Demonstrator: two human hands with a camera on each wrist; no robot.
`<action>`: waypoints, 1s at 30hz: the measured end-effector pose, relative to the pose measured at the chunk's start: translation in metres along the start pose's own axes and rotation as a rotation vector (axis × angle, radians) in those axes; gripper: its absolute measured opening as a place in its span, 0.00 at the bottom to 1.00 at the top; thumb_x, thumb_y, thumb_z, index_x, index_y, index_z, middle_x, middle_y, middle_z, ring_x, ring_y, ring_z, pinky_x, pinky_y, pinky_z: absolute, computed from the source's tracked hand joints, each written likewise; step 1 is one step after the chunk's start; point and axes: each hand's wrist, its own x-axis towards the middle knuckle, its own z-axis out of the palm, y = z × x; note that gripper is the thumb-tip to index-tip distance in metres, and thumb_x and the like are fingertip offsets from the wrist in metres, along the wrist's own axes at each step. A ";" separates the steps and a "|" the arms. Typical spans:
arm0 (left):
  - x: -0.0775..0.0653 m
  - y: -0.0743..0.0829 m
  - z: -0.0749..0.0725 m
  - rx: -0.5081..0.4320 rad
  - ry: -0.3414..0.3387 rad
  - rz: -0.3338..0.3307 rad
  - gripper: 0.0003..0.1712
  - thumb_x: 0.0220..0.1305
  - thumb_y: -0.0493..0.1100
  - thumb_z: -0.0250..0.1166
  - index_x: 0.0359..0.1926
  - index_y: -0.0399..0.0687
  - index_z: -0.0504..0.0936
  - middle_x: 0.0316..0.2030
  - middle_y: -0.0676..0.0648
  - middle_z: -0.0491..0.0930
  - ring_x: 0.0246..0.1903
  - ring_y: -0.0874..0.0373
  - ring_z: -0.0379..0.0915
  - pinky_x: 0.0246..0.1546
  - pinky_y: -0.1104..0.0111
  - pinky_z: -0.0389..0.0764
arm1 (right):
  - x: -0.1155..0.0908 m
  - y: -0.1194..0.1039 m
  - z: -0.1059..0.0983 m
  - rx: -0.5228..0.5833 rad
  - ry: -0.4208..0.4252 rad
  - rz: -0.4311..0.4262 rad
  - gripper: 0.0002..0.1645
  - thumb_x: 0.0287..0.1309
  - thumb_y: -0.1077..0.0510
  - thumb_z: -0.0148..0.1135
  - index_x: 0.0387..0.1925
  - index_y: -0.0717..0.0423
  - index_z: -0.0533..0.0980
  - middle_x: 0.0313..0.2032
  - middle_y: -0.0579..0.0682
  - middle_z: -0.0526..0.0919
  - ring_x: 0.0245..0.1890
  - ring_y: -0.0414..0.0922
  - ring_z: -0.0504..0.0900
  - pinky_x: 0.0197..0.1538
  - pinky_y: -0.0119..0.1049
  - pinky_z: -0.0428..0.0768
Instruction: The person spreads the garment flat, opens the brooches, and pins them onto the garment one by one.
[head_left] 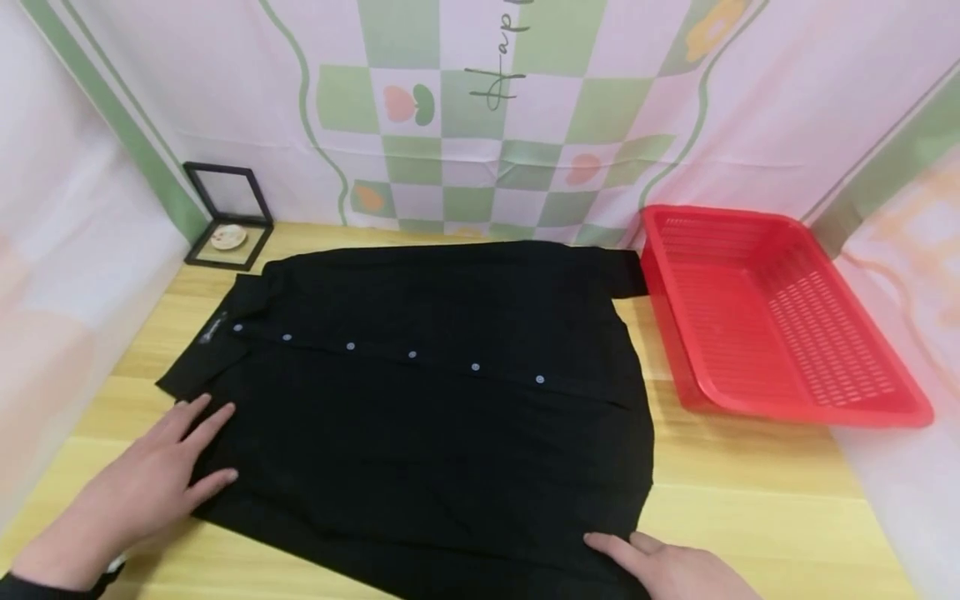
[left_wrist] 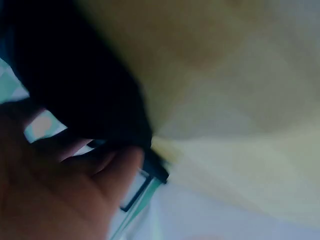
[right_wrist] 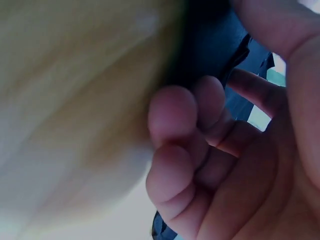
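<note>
A black button-up shirt (head_left: pixel 420 442) lies spread front up, its collar (head_left: pixel 206 342) to the left and its hem to the right. Several pale buttons run along its middle. Fingers spread, my left hand (head_left: pixel 150 467) rests on the near shoulder just below the collar; the left wrist view shows its thumb (left_wrist: pixel 122 167) against the black cloth. My right hand (head_left: pixel 675 567) touches the near hem corner, thumb lying on the fabric. From below, the right wrist view shows its other fingers (right_wrist: pixel 172 117) loosely bent beside the cloth.
A red plastic basket (head_left: pixel 675 342) stands at the right, against the far sleeve's end. At the back left sits an open black frame (head_left: pixel 258 196) with a small round cream item (head_left: pixel 228 237) in it. Patterned cloth (head_left: pixel 480 167) walls off the wooden table (head_left: pixel 750 492).
</note>
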 end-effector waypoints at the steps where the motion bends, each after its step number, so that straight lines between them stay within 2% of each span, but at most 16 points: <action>1: -0.001 -0.002 0.002 -0.008 -0.050 -0.016 0.49 0.62 0.66 0.66 0.71 0.36 0.66 0.67 0.23 0.57 0.63 0.21 0.53 0.56 0.34 0.63 | 0.000 0.001 -0.002 0.003 -0.011 0.018 0.46 0.52 0.22 0.60 0.68 0.35 0.66 0.33 0.31 0.72 0.24 0.27 0.70 0.25 0.33 0.76; 3: -0.003 -0.003 0.005 -0.019 -0.130 -0.041 0.52 0.62 0.71 0.62 0.73 0.39 0.64 0.68 0.22 0.54 0.63 0.17 0.49 0.56 0.33 0.63 | -0.001 0.003 -0.005 -0.004 -0.032 0.040 0.48 0.49 0.20 0.60 0.69 0.34 0.65 0.37 0.33 0.75 0.27 0.27 0.73 0.28 0.35 0.78; 8: -0.001 0.002 -0.002 -0.002 -0.193 -0.065 0.54 0.58 0.76 0.59 0.72 0.41 0.66 0.67 0.20 0.55 0.60 0.13 0.50 0.50 0.32 0.68 | -0.004 0.010 -0.015 -0.035 -0.126 0.120 0.54 0.43 0.16 0.60 0.69 0.33 0.64 0.36 0.32 0.76 0.29 0.29 0.74 0.32 0.38 0.80; 10: 0.004 0.006 -0.009 0.021 -0.180 -0.058 0.52 0.60 0.75 0.59 0.68 0.39 0.70 0.64 0.20 0.60 0.58 0.15 0.57 0.48 0.34 0.70 | -0.004 0.012 -0.021 -0.036 -0.164 0.127 0.52 0.45 0.19 0.62 0.69 0.33 0.66 0.33 0.30 0.74 0.27 0.29 0.73 0.33 0.39 0.80; 12: 0.011 0.010 -0.017 0.046 -0.126 -0.033 0.46 0.62 0.70 0.62 0.63 0.35 0.75 0.59 0.23 0.68 0.54 0.21 0.66 0.46 0.37 0.73 | -0.002 0.012 -0.031 -0.035 -0.164 0.099 0.46 0.49 0.23 0.64 0.66 0.36 0.71 0.33 0.29 0.75 0.28 0.31 0.74 0.34 0.40 0.81; 13: 0.015 0.012 -0.022 0.063 -0.084 -0.015 0.42 0.63 0.67 0.64 0.60 0.34 0.77 0.55 0.25 0.72 0.51 0.24 0.70 0.45 0.38 0.74 | 0.001 0.010 -0.038 -0.059 -0.141 0.075 0.42 0.51 0.25 0.64 0.64 0.39 0.73 0.34 0.29 0.77 0.30 0.32 0.76 0.36 0.42 0.82; 14: 0.020 0.013 -0.025 0.078 -0.038 0.008 0.39 0.63 0.63 0.66 0.57 0.33 0.79 0.52 0.27 0.74 0.48 0.27 0.73 0.44 0.39 0.74 | 0.006 0.008 -0.044 -0.084 -0.084 0.028 0.38 0.53 0.28 0.66 0.61 0.41 0.76 0.35 0.31 0.77 0.31 0.34 0.77 0.36 0.42 0.82; 16: 0.032 0.016 -0.031 0.098 0.031 0.054 0.35 0.61 0.57 0.70 0.56 0.32 0.79 0.51 0.28 0.75 0.48 0.31 0.74 0.46 0.39 0.74 | 0.021 0.004 -0.055 -0.170 0.094 -0.081 0.32 0.54 0.35 0.70 0.55 0.47 0.80 0.36 0.35 0.78 0.33 0.37 0.79 0.36 0.42 0.81; 17: 0.039 0.016 -0.033 0.104 0.041 0.074 0.36 0.60 0.56 0.71 0.58 0.33 0.79 0.53 0.28 0.74 0.51 0.30 0.72 0.47 0.38 0.73 | 0.032 0.002 -0.061 -0.217 0.192 -0.124 0.33 0.53 0.36 0.72 0.54 0.50 0.80 0.38 0.38 0.78 0.35 0.39 0.79 0.38 0.43 0.81; 19: 0.055 0.016 -0.033 0.104 0.006 0.100 0.41 0.58 0.58 0.72 0.64 0.36 0.74 0.61 0.26 0.68 0.58 0.27 0.65 0.52 0.36 0.69 | 0.059 0.000 -0.071 -0.295 0.363 -0.176 0.37 0.49 0.40 0.76 0.57 0.54 0.79 0.42 0.46 0.77 0.40 0.44 0.79 0.41 0.45 0.81; 20: 0.063 0.015 -0.032 0.090 -0.028 0.111 0.45 0.57 0.60 0.72 0.68 0.38 0.72 0.65 0.25 0.64 0.62 0.24 0.59 0.55 0.35 0.66 | 0.074 0.002 -0.074 -0.306 0.414 -0.183 0.41 0.47 0.42 0.77 0.61 0.55 0.76 0.45 0.50 0.77 0.42 0.46 0.79 0.43 0.47 0.80; 21: 0.071 0.014 -0.031 0.077 -0.072 0.111 0.49 0.57 0.63 0.72 0.70 0.40 0.68 0.68 0.25 0.59 0.64 0.22 0.54 0.57 0.33 0.63 | 0.089 0.004 -0.078 -0.303 0.420 -0.165 0.46 0.47 0.41 0.78 0.65 0.54 0.73 0.50 0.55 0.77 0.48 0.50 0.78 0.47 0.51 0.79; 23: 0.088 0.011 -0.028 0.043 -0.169 0.088 0.55 0.54 0.69 0.70 0.75 0.45 0.63 0.71 0.25 0.51 0.65 0.17 0.45 0.59 0.31 0.57 | 0.119 0.010 -0.085 -0.257 0.360 -0.066 0.56 0.47 0.37 0.77 0.73 0.50 0.64 0.63 0.61 0.70 0.61 0.57 0.71 0.55 0.59 0.73; 25: 0.101 0.009 -0.025 0.005 -0.245 0.052 0.61 0.50 0.74 0.69 0.76 0.49 0.59 0.73 0.26 0.46 0.65 0.15 0.40 0.57 0.28 0.54 | 0.142 0.018 -0.089 -0.203 0.238 0.074 0.63 0.46 0.31 0.74 0.78 0.45 0.55 0.72 0.65 0.58 0.69 0.65 0.59 0.60 0.67 0.64; 28: 0.112 0.007 -0.024 -0.025 -0.321 0.002 0.65 0.46 0.78 0.67 0.78 0.53 0.56 0.74 0.27 0.42 0.65 0.14 0.36 0.53 0.24 0.51 | 0.160 0.030 -0.094 -0.117 0.030 0.268 0.69 0.44 0.25 0.71 0.80 0.40 0.47 0.77 0.64 0.41 0.72 0.71 0.43 0.63 0.73 0.53; 30: 0.115 0.008 -0.024 -0.036 -0.343 -0.014 0.65 0.45 0.78 0.67 0.78 0.55 0.55 0.74 0.28 0.41 0.65 0.14 0.35 0.51 0.22 0.51 | 0.162 0.036 -0.096 -0.080 -0.070 0.341 0.72 0.40 0.23 0.71 0.80 0.39 0.45 0.77 0.63 0.35 0.72 0.72 0.38 0.62 0.75 0.50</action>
